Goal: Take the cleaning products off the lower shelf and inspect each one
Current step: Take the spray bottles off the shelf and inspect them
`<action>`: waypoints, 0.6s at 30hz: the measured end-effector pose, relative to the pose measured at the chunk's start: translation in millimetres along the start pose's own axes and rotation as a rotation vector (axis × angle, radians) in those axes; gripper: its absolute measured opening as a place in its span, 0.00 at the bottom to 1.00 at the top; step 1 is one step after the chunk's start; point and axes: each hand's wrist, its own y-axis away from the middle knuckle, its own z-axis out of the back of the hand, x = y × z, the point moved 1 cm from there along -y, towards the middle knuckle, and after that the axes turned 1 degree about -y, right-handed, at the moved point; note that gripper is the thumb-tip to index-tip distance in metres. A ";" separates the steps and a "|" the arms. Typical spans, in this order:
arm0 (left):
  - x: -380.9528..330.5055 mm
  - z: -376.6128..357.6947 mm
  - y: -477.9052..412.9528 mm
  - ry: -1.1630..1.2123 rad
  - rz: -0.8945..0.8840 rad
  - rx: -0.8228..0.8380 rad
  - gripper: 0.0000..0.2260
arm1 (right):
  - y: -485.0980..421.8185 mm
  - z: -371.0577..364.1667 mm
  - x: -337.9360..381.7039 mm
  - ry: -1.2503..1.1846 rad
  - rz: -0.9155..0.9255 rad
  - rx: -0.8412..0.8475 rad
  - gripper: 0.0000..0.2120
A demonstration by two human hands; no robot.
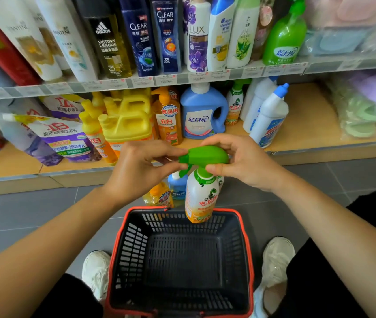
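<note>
Both hands hold a spray bottle [202, 193] above the basket [247, 244] (green trigger head up). The left hand [136, 168] pinches its nozzle; the right hand [239, 161] curls round the head and neck.

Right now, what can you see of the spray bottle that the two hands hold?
The spray bottle has a white plastic body, an orange label low down and a green trigger head. It hangs nearly upright, over the far rim of the basket. The left hand pinches the nozzle end of the head; the right hand grips its rear and the neck.
</note>
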 end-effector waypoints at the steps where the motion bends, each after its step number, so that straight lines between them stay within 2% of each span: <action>1: -1.0 -0.8 -0.6 0.057 0.082 -0.010 0.12 | -0.1 -0.3 -0.4 0.002 0.005 -0.008 0.21; 6: 2.4 -6.4 -4.1 0.253 0.356 0.039 0.12 | 1.1 0.4 0.6 0.047 0.017 -0.031 0.23; 11: 7.5 -15.9 -1.9 0.392 0.499 0.070 0.13 | 1.2 1.3 4.1 0.095 0.007 -0.004 0.23; 18: 17.5 -23.3 -0.7 0.741 0.732 0.049 0.10 | 0.5 1.5 1.4 0.067 -0.014 -0.013 0.21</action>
